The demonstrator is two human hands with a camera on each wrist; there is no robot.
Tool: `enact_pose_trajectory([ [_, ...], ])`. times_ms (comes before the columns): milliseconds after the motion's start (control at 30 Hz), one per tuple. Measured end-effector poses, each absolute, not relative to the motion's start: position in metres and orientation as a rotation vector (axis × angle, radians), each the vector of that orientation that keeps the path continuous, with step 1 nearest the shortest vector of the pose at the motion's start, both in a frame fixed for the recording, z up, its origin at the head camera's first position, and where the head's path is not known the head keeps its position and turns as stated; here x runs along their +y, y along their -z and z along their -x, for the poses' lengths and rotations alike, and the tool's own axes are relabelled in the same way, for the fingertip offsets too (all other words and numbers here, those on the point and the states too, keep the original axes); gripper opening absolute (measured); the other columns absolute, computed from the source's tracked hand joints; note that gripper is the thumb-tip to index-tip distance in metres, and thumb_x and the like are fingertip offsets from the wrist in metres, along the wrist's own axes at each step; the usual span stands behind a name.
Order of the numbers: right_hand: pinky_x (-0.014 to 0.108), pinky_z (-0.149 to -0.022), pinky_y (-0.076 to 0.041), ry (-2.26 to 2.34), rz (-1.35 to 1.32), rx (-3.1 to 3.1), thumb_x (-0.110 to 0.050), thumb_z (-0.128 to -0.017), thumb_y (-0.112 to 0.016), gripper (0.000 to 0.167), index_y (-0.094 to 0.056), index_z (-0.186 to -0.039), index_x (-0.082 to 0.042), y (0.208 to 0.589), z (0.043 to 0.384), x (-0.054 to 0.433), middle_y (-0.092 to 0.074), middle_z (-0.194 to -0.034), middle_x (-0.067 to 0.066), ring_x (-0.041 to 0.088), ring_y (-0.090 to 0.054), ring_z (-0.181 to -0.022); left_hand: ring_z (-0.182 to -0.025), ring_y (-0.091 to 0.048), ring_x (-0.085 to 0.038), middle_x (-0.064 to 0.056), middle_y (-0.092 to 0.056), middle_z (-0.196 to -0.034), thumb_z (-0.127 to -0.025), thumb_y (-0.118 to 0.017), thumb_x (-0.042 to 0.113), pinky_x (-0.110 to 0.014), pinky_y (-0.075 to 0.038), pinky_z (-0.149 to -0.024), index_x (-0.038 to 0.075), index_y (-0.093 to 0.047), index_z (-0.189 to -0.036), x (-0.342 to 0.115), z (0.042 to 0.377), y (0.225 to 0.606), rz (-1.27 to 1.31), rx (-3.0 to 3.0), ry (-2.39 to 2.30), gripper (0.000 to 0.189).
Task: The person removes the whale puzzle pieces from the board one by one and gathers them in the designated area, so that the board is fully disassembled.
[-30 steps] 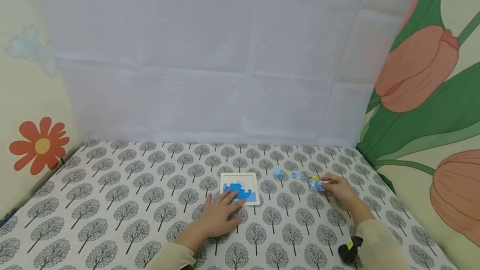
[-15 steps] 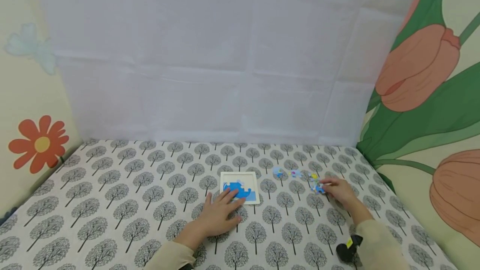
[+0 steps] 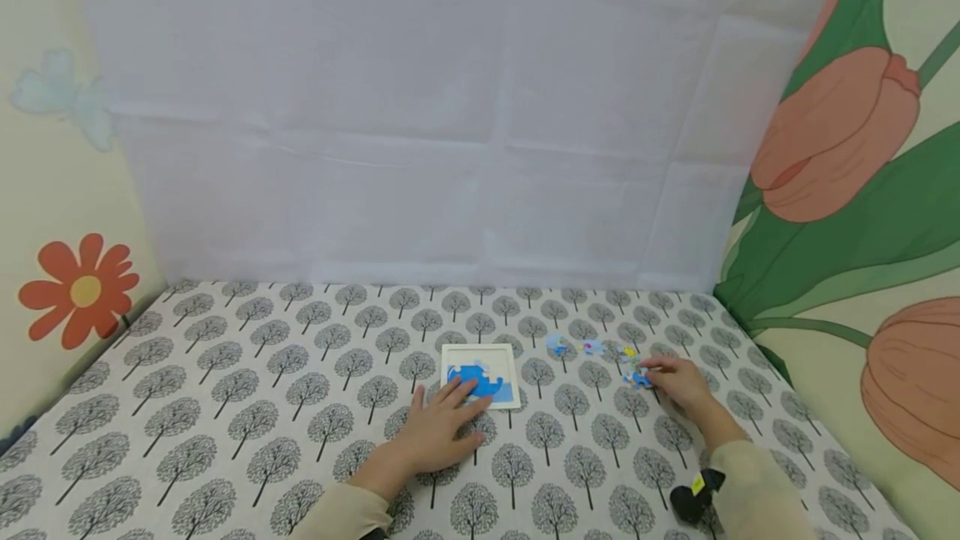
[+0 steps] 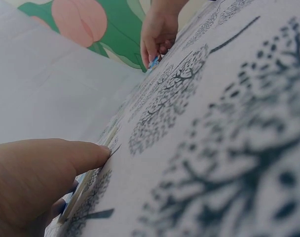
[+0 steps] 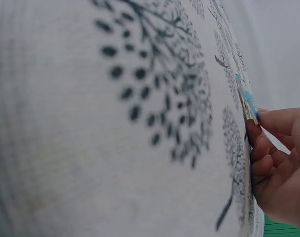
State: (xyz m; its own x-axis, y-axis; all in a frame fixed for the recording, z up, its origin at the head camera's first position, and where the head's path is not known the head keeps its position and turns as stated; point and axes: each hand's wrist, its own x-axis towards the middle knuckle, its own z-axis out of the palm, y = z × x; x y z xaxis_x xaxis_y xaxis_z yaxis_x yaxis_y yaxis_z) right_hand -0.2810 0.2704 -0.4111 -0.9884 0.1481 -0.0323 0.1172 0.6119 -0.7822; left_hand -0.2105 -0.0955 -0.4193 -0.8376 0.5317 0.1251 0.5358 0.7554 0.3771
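Note:
In the head view my left hand [image 3: 438, 433] lies with spread fingers on the lower edge of a small white-framed puzzle board [image 3: 515, 357]. A blue elephant-like shape [image 3: 467, 375] shows inside the board, partly covered by the fingers. Over to the right, my right hand [image 3: 681, 386] pinches a blue jigsaw piece [image 3: 638, 378] between thumb and fingertip, close to the cloth. The right wrist view shows the piece [image 5: 249, 101] edge-on in that pinch. From the left wrist view, the left thumb [image 4: 93, 155] reaches past the board's edge.
Loose jigsaw pieces lie beyond the right hand: a yellow one [image 3: 628, 352], one with a pink spot [image 3: 592, 347] and a light blue one [image 3: 556, 345]. A tree-print cloth [image 3: 315, 432] covers the table. A white sheet [image 3: 420, 190] hangs behind.
The blue piece in my right hand has shifted slightly towards me and changed its tilt, showing more apart from the yellow piece. My left hand stays in place on the board.

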Motion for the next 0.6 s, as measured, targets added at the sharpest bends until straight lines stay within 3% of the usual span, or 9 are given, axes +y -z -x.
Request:
enact_pose_trajectory([
  [333, 0.025, -0.052, -0.04, -1.31, 0.253, -2.804, -0.001, -0.082, -0.054, 0.019, -0.061, -0.098, 0.005, 0.4126, 0.2814, 0.2713, -0.058, -0.09, 0.012, 0.016, -0.048, -0.065, -0.126, -0.016, -0.03, -0.008, -0.027, -0.137, -0.086, -0.047, 0.038, -0.064, -0.003, -0.09, 0.017, -0.043, -0.129, -0.0954, 0.21, 0.4192, 0.889, -2.922, 0.632, 0.048],
  [600, 0.024, -0.052, -0.04, -1.332, 0.262, -2.798, -0.002, -0.082, -0.053, 0.02, -0.061, -0.099, 0.005, 0.4108, 0.28, 0.2704, -0.059, -0.088, 0.01, 0.015, -0.048, -0.064, -0.126, -0.016, -0.029, -0.007, -0.027, -0.138, -0.086, -0.046, 0.039, -0.064, -0.003, -0.09, 0.018, -0.043, -0.129, -0.0955, 0.2115, 0.4218, 0.885, -2.92, 0.616, 0.048],
])
